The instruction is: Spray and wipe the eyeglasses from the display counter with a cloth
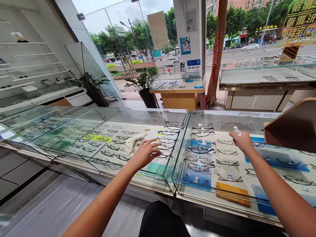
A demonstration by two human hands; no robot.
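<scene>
My left grip [146,154] is half open, with the fingers loosely bent, and I see nothing held in it; it is above the glass-topped bench [158,117], just beside a crumpled pale cloth [134,141]. My right grip [243,143] is closed around a small white bottle [237,131], whose top comes out upward. Under the glass, eyeglasses [226,162] lie in rows, and an orange case [232,194] lies near them.

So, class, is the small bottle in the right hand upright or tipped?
Roughly upright: the bottle points its white tip up from the right hand; its lower part is hidden.
</scene>
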